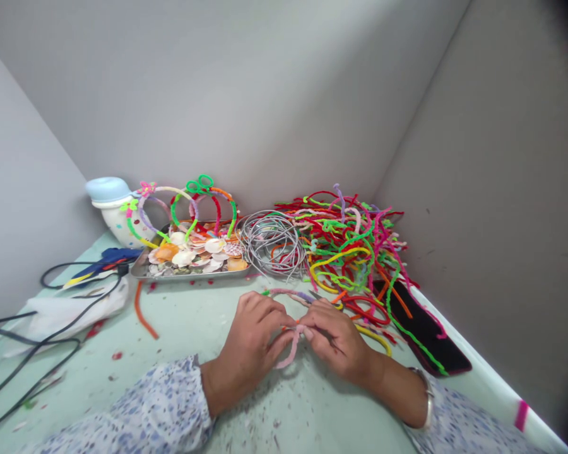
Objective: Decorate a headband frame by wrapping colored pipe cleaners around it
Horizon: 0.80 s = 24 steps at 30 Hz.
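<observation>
My left hand (253,340) and my right hand (336,337) meet over the pale green table (184,328), both pinched on a headband (288,294) partly wrapped in pink pipe cleaner (288,354). The fingers of both hands are closed around the pink end between them. Behind my right hand lies a big heap of coloured pipe cleaners (350,246). A coil of bare grey metal headbands (272,243) sits beside that heap.
A metal tray of seashells (194,255) holds finished wrapped headbands (189,202) standing up. A white jar with a blue lid (111,205), a blue glue gun (108,260), black cables (42,340), a loose orange pipe cleaner (142,312) and a dark phone (426,331) lie around. Grey walls enclose the table.
</observation>
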Motion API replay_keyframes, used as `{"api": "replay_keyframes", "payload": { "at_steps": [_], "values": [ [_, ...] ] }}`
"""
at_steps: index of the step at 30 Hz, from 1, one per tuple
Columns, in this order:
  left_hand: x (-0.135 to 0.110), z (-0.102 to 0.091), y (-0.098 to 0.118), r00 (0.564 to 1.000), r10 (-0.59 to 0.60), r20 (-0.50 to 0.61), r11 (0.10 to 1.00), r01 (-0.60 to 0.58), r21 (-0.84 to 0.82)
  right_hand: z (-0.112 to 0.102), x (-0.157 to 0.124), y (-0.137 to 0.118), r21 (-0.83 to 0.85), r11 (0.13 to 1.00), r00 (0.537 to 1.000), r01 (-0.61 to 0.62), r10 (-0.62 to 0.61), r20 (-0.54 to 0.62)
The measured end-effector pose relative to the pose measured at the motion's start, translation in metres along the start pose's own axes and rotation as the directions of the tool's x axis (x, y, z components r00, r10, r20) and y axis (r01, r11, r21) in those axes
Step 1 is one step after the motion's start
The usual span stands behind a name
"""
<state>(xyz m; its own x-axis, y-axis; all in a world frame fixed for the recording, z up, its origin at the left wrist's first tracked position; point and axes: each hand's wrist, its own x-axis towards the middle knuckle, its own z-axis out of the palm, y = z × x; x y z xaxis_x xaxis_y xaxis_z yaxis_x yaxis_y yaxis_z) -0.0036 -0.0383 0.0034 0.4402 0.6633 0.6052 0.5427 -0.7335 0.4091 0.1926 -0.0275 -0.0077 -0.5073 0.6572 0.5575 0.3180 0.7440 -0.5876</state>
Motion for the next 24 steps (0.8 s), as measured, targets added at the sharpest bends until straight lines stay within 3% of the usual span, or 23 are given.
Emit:
{"api": "replay_keyframes", "payload": {
  "at_steps": [11,24],
  "values": [
    [0.0023,0.0002,0.0041,0.998,-0.06,-0.019,0.992,0.057,-0.114,0.0008,-0.0007,0.0006,-0.026,0.999,1.0,0.025,-0.025,0.006],
    [-0.0002,0.0015,0.003,0.984,-0.159,0.079,0.956,0.174,-0.236,0.0007,-0.0018,0.0013,-0.086,0.992,0.995,0.09,-0.086,0.053]
  ]
}}
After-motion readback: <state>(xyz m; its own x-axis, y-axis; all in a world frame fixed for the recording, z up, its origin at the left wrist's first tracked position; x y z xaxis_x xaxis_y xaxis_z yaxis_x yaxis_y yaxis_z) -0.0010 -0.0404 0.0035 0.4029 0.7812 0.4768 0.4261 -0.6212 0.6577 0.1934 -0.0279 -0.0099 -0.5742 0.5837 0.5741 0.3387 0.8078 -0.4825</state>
